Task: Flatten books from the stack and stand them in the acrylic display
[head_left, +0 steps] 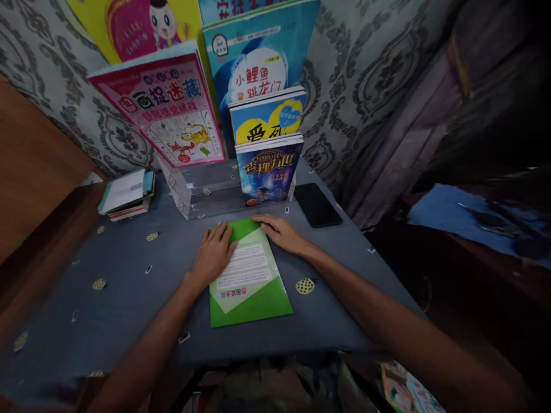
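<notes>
A green book (pixel 253 307) lies flat on the cloth-covered table in front of me, its printed text upside down to me. My left hand (pixel 213 255) rests on its far left part, palm down with the fingers stretched out. At the far right corner of the book is my right hand (pixel 282 232), fingers extended along the top edge and touching it. Neither hand is closed round the book. Past the hands, a clear stepped rack (pixel 178 189) holds several upright books, with a dark blue book (pixel 269 172) in its front row.
A pink book (pixel 172 115) stands at the rack's left. Beside the rack's right side lies a black phone (pixel 317 205). A small stack of books (pixel 127 195) is at the back left of the table (pixel 129 310). Patterned wallpaper and a curtain (pixel 387 149) stand behind.
</notes>
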Demonstrator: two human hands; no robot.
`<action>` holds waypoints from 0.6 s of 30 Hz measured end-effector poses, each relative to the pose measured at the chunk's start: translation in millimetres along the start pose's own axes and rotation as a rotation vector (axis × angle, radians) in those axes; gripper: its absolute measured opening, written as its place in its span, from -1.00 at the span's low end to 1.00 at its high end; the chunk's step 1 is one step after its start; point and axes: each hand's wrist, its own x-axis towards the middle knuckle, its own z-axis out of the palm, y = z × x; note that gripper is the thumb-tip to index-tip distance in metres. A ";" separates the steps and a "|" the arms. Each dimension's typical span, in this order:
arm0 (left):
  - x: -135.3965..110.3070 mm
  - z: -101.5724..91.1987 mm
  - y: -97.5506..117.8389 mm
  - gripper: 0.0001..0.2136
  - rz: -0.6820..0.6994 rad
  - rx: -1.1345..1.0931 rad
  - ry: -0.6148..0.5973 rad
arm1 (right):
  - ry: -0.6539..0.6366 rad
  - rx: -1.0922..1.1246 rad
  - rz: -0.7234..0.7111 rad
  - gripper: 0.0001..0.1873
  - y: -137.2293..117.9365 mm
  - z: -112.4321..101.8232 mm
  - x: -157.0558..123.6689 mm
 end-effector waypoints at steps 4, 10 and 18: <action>2.0 5.3 -1.6 -0.51 0.017 0.014 -0.006 | 0.058 0.067 -0.028 -0.55 3.2 3.0 -1.4; 17.4 1.2 -4.3 -0.55 0.009 0.046 0.014 | 0.086 0.055 -0.017 -0.55 5.9 4.5 -2.4; 39.6 -1.3 -16.7 -0.58 0.053 0.069 0.058 | 0.064 -0.010 -0.029 -0.57 9.8 0.7 -2.2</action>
